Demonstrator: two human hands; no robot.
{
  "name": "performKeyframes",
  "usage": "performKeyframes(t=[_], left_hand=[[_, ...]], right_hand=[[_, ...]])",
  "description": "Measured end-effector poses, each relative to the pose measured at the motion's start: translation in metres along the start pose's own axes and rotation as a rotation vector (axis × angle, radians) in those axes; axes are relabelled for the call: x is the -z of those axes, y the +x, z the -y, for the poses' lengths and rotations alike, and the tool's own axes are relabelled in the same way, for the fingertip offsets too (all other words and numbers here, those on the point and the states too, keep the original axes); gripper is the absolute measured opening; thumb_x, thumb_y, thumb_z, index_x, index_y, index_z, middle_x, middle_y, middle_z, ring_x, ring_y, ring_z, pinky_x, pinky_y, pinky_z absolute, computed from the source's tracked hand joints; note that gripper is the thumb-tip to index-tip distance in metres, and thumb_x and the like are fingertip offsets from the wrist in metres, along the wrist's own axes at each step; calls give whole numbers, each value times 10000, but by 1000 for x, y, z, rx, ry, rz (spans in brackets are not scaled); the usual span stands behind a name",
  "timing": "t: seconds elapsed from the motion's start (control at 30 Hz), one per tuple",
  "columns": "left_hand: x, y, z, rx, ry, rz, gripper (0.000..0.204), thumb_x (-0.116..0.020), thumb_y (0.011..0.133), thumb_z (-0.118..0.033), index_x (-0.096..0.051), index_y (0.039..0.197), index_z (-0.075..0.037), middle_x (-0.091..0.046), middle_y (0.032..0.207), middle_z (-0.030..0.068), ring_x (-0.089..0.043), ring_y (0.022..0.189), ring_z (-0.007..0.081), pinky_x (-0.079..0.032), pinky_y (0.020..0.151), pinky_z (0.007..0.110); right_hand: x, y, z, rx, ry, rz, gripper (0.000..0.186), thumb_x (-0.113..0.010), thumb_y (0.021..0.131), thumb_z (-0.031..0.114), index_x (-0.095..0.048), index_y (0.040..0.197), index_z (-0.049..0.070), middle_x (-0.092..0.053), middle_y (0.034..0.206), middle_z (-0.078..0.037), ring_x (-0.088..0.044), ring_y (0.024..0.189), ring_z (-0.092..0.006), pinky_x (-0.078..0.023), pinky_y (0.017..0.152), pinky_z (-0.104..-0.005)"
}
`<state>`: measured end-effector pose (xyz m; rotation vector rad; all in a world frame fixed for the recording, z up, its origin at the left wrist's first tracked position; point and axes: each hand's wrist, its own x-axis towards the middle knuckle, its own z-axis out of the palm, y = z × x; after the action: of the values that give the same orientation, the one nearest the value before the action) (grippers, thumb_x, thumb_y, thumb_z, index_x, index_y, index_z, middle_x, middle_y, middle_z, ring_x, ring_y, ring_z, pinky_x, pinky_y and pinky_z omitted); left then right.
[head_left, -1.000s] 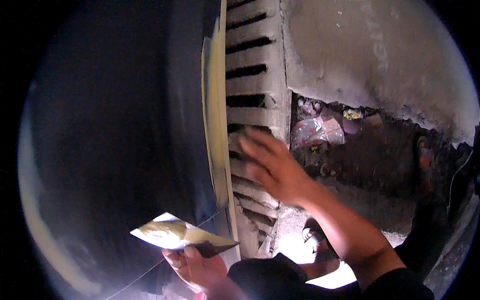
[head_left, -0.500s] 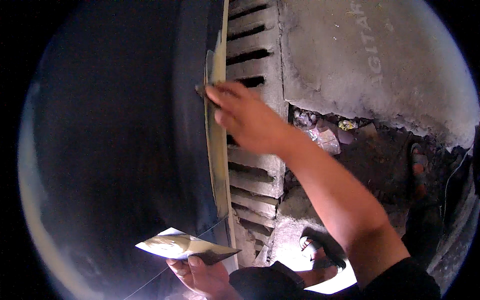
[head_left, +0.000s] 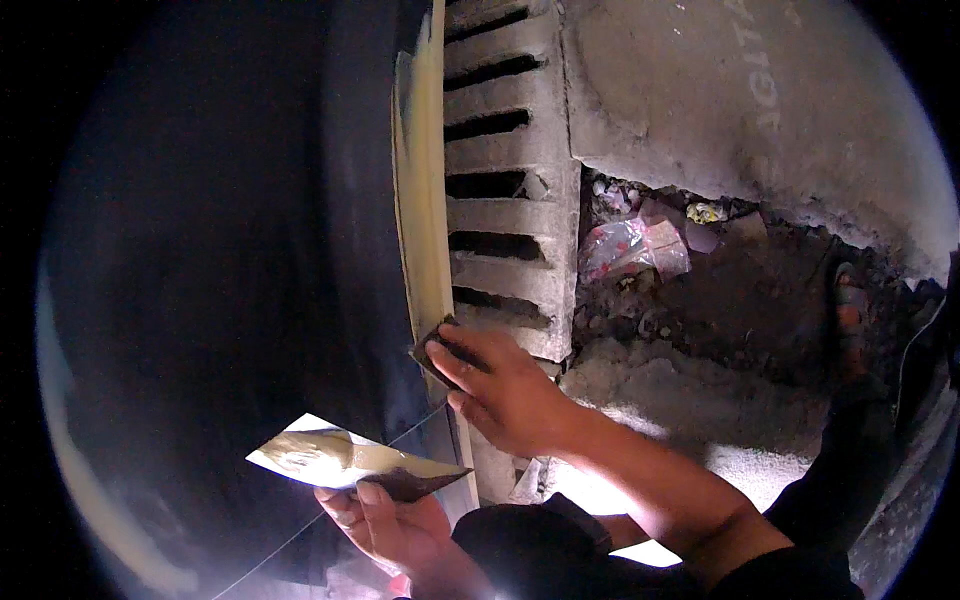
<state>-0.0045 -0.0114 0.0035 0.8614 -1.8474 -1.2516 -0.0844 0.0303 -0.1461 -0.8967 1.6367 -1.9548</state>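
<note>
While your right hand pinches a dark, flat spreader between thumb and fingers, its blade lies against or just over the lower part of the cream-coloured strip; contact cannot be confirmed. Your left hand grips the near edge of a pale mixing plate, thumb on top, fingers underneath. The plate is tilted slightly and carries a mound of cream paste toward its left end.

The step in hand appears to be spreading paste along the right-hand edge of the dark panel, where the strip runs lengthwise. The next move likely calls for a steady stroke along that edge, with the blade at a shallow angle and even pressure; if the blade is bare, reload it from the plate. Keep the plate level enough to retain the paste.

A thin line crosses the panel beneath the plate. Right of the strip lies a slotted concrete grate, and beyond it a crumpled plastic wrapper.
</note>
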Motion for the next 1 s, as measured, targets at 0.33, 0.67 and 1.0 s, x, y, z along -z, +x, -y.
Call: performKeyframes(t=[0.33,0.67,1.0], left_hand=[[-9,-3,1,77,77,-48,485,-593,852,-66,-400,1296,-46,-532,1217,126,-551,1075,260,-469,941,406],[9,1,-4,-101,22,-57,473,-564,879,-61,-383,1316,-58,-511,1270,150,-559,1081,274,-475,946,416],[21,-4,0,-104,-43,-42,468,-544,894,-43,-380,1330,-80,-509,1286,149,-555,1099,279,-469,960,438]], right_hand=[[78,-20,29,46,827,237,419,-670,817,173,-600,1209,42,-455,1353,-194,-508,1135,-370,-390,976,-455],[15,-18,0,-46,-238,-119,509,-699,748,210,-566,1239,189,-480,1305,-143,-467,1115,-402,-414,912,-504],[-26,-19,7,12,-262,-243,531,-739,712,191,-582,1218,230,-510,1273,-124,-488,1092,-389,-411,882,-494]])
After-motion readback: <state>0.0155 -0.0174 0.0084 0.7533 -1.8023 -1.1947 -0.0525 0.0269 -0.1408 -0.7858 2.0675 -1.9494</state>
